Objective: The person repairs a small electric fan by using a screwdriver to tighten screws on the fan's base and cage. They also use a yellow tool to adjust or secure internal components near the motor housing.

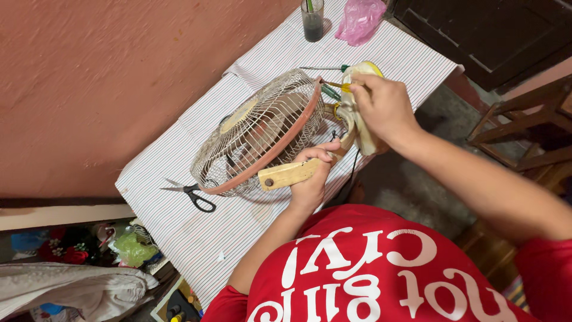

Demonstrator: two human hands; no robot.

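A small table fan lies on its side on a striped cloth-covered table (pixel 196 238). Its wire grille (pixel 256 128) has a reddish rim and faces the wall. My left hand (pixel 313 176) grips the fan's cream-coloured stand arm (pixel 286 175) near the table's edge. My right hand (pixel 384 107) is closed over the cream rear motor housing (pixel 360 134) at the back of the fan. Its fingertips sit by a yellow-handled tool (pixel 341 86), and a green-handled one (pixel 330 92) pokes out beside it. What lies under my right palm is hidden.
Black-handled scissors (pixel 193 192) lie on the cloth left of the fan. A thin green-handled screwdriver (pixel 322 67), a dark glass (pixel 312 21) and a pink bag (pixel 359 19) sit at the far end. A wooden chair (pixel 524 131) stands to the right, and clutter (pixel 128 247) lies below the table.
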